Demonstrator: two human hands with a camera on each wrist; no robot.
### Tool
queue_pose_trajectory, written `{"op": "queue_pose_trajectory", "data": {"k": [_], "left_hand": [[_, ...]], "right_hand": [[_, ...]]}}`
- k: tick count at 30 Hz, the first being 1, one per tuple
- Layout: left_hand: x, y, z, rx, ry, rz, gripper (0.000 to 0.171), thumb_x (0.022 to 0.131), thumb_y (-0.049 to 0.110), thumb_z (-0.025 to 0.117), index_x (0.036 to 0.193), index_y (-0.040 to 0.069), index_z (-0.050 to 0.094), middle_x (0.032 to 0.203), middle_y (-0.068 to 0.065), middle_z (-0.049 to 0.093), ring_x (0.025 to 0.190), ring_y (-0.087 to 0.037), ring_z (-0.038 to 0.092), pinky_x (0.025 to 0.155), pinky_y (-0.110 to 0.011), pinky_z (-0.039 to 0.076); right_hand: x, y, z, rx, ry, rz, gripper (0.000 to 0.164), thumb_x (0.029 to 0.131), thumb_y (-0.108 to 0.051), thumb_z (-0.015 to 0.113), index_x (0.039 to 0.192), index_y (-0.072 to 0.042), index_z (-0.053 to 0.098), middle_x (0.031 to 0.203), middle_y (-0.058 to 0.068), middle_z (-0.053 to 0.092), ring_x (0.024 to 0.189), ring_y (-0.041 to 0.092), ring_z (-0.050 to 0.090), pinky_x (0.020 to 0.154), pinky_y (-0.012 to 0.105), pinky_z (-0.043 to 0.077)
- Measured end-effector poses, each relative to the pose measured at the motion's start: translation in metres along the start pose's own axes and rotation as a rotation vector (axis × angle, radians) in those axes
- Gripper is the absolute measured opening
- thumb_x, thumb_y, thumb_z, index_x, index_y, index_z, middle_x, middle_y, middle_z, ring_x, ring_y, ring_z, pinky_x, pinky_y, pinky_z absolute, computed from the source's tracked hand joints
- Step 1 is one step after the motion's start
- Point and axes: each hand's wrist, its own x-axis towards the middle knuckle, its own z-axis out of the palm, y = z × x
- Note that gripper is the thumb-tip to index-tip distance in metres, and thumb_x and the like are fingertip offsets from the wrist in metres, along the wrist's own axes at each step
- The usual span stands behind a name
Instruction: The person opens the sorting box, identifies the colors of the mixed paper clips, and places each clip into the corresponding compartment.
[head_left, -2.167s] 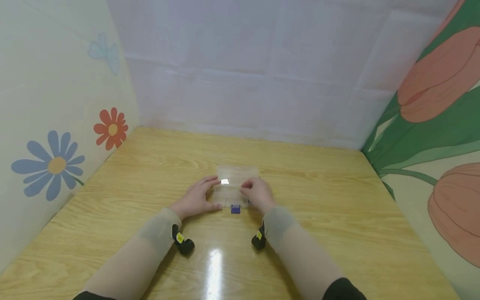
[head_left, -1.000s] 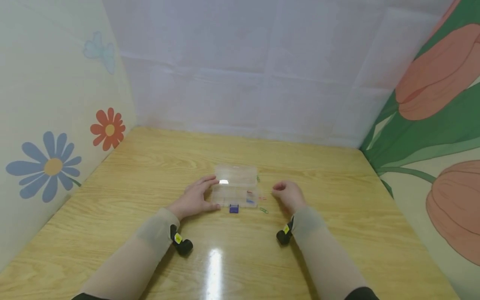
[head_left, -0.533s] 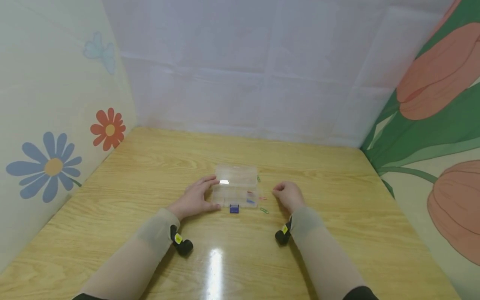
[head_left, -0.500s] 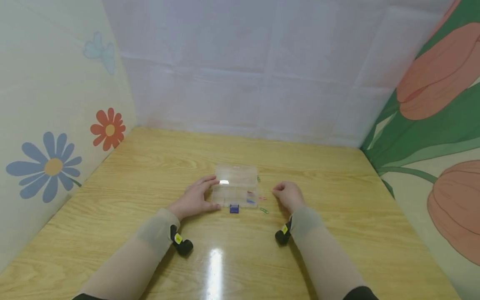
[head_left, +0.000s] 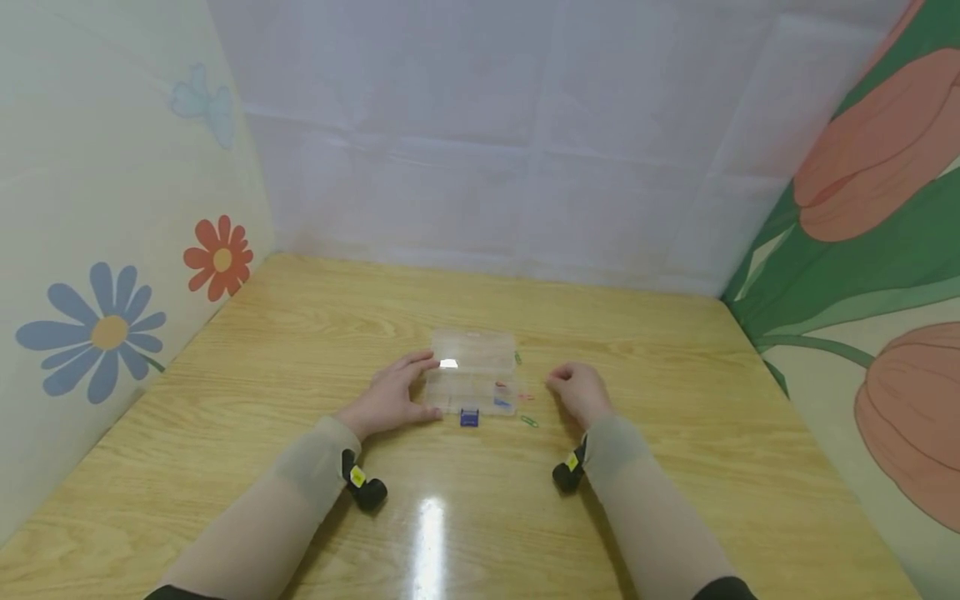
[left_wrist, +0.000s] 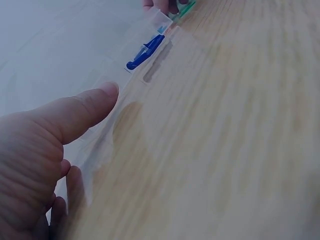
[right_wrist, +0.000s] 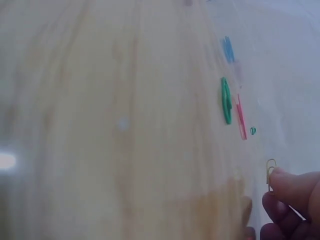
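A clear plastic box (head_left: 459, 393) with a blue latch (head_left: 469, 418) lies open on the table. My left hand (head_left: 390, 396) rests at its left side, fingers spread, with the thumb (left_wrist: 100, 100) along the front edge. To the right of the box, my right hand (head_left: 583, 392) pinches a yellow paper clip (right_wrist: 270, 170) between thumb and finger. Beside the box lie a green paper clip (head_left: 529, 422), a pinkish-red one (head_left: 527, 397) and another green one (head_left: 517, 358). Blue (head_left: 501, 402) and red (head_left: 500, 384) paper clips sit in right-hand compartments.
The wooden table (head_left: 660, 467) reaches back to a white cloth backdrop (head_left: 487, 150). Flower-printed panels stand at the left (head_left: 112, 200) and right (head_left: 885, 275). A camera is strapped to each wrist.
My right hand has moved from over the box to its right side, uncovering the paper clips there. Over the last second it stays nearly still. My left hand has kept its place.
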Motion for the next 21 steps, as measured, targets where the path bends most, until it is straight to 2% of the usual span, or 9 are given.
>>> {"op": "queue_pose_trajectory", "data": {"k": [6, 13, 16, 21], "left_hand": [[0.001, -0.001, 0.001, -0.003, 0.007, 0.005, 0.088, 0.074, 0.052, 0.078, 0.145, 0.014, 0.042, 0.155, -0.005, 0.029, 0.141, -0.030, 0.026, 0.109, -0.061, 0.018], [0.000, -0.001, 0.001, -0.009, 0.004, -0.002, 0.089, 0.074, 0.053, 0.078, 0.146, 0.014, 0.042, 0.156, -0.004, 0.029, 0.141, -0.031, 0.025, 0.109, -0.062, 0.017], [0.000, -0.001, 0.000, -0.008, 0.004, -0.002, 0.089, 0.074, 0.053, 0.078, 0.146, 0.014, 0.042, 0.156, -0.004, 0.028, 0.141, -0.031, 0.025, 0.109, -0.062, 0.017], [0.000, -0.001, 0.000, -0.012, 0.004, 0.000, 0.088, 0.074, 0.052, 0.078, 0.146, 0.014, 0.042, 0.155, -0.005, 0.029, 0.141, -0.031, 0.025, 0.109, -0.062, 0.017]], "right_hand": [[-0.003, -0.009, 0.002, 0.012, -0.003, -0.019, 0.020, 0.095, -0.024, 0.060, 0.109, -0.011, 0.066, 0.114, 0.007, 0.062, 0.108, 0.025, 0.054, 0.097, 0.046, 0.042], [-0.007, -0.028, 0.012, -0.024, -0.013, -0.134, 0.020, 0.095, -0.024, 0.060, 0.109, -0.010, 0.067, 0.107, 0.005, 0.065, 0.102, 0.024, 0.057, 0.091, 0.043, 0.046], [-0.011, -0.036, 0.019, -0.019, -0.026, -0.174, 0.018, 0.095, -0.024, 0.061, 0.105, -0.010, 0.068, 0.104, 0.004, 0.065, 0.097, 0.022, 0.058, 0.085, 0.039, 0.048], [-0.015, -0.048, 0.031, 0.042, -0.058, -0.181, 0.012, 0.095, -0.020, 0.062, 0.098, -0.010, 0.068, 0.098, 0.003, 0.065, 0.087, 0.019, 0.058, 0.076, 0.035, 0.049]]}}
